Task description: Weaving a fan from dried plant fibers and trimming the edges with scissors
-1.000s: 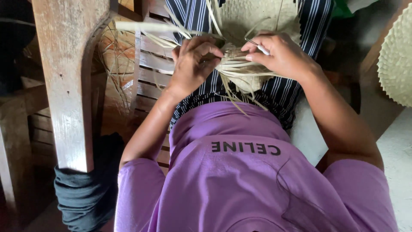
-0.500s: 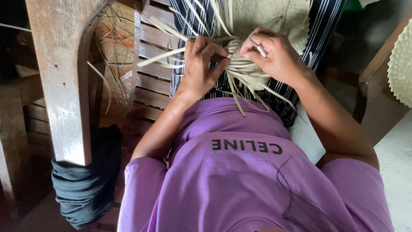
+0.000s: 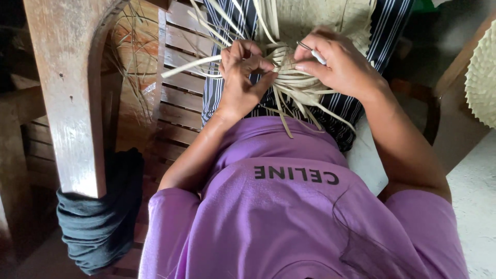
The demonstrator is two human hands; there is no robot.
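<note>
A half-woven piece of pale straw [image 3: 315, 20] lies on my lap over a dark striped cloth [image 3: 385, 36]. Loose straw strips [image 3: 294, 90] fan out from its near edge. My left hand [image 3: 243, 77] pinches a strip between thumb and fingers, and one long strip [image 3: 188, 66] sticks out to the left. My right hand [image 3: 338, 64] rests on the bundle of strips and holds a thin metal tool [image 3: 310, 50] between thumb and forefinger. I wear a purple shirt [image 3: 289, 206].
A wooden armrest [image 3: 70, 98] of the slatted chair [image 3: 178, 103] stands at the left, with a dark cloth [image 3: 98, 217] bunched at its lower end. A finished woven straw piece [image 3: 483, 77] lies at the right edge. Loose straw [image 3: 134, 57] lies under the armrest.
My left hand has shifted right and curled tighter on a strip. The right hand stays on the bundle with the tool. The view has tilted slightly.
</note>
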